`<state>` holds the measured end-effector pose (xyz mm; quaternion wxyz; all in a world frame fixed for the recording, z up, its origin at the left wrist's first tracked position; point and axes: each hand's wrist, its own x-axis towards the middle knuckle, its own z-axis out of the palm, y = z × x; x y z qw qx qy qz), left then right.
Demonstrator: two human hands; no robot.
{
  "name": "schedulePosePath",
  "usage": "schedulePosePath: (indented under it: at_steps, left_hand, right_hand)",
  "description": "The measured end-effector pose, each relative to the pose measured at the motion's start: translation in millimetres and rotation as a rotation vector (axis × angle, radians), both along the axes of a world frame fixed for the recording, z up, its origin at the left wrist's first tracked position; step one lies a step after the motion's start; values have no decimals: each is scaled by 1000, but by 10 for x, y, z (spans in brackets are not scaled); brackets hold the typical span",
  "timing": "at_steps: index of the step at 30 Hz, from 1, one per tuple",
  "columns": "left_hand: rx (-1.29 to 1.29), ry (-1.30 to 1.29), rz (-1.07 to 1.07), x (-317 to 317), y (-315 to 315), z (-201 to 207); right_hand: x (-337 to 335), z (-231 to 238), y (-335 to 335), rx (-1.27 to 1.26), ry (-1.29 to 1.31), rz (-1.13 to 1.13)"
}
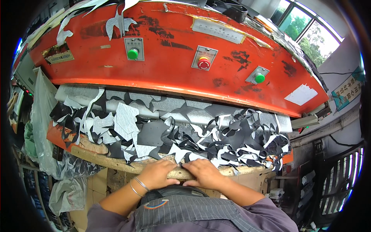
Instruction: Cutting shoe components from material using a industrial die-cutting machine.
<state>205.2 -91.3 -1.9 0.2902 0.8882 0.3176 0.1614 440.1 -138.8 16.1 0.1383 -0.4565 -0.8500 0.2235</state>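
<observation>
Both hands rest side by side on the front edge of a worn wooden board (232, 170). My left hand (157, 173), below two thin silver bangles (138, 186) on the wrist, lies with its thumb pointing inward. My right hand (205, 173) mirrors it, thumb apart from the fingers. Neither holds anything that I can see; the fingertips touch the edge beside the nearest scraps. Just beyond lies a tangled heap of black and pale grey cut-out sheet scraps (151, 133), some in thin curled strips. One pale piece (126, 120) lies flat on top at the left.
Above the heap spans a red machine beam (166, 73) with green buttons (132, 53) and a red stop knob (203, 63). A padded grey roll (284, 123) runs under it. Clear plastic sheeting (43, 127) hangs at left, above a white bag (68, 196). Dark shelving stands at right.
</observation>
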Motion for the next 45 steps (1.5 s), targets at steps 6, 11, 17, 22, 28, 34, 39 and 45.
schedulePosePath:
  at_steps: [6,11,17,22,28,34,39,45]
  left_hand:
    - [87,78,199,206,-297,-115]
    - [65,71,193,175,-202,-165]
    - [-250,72,-25,97,163,-230]
    - [-295,-184,2,477,776,-56]
    - [-227,-342,106,752,1326,110]
    - [-85,-491,367,893,1443,18]
    - [-154,-422,292,1060,1172,7]
    - [-500,-439,531,767,1106,-163]
  right_hand:
    - [-147,-220,-159,66,-133,-196]
    - [-104,-195,-21,-36,-178,-106]
    - [192,280,1317,-249,-233,-94]
    - [378,-22,2852,266,-374,-429]
    - [445,-2,3313,3,-351,-434]
    - [794,13,2197,-18,285,-191]
    - [701,-73,1404,-298,540,-175]
    - [1181,-168,1546,-67,636,-504]
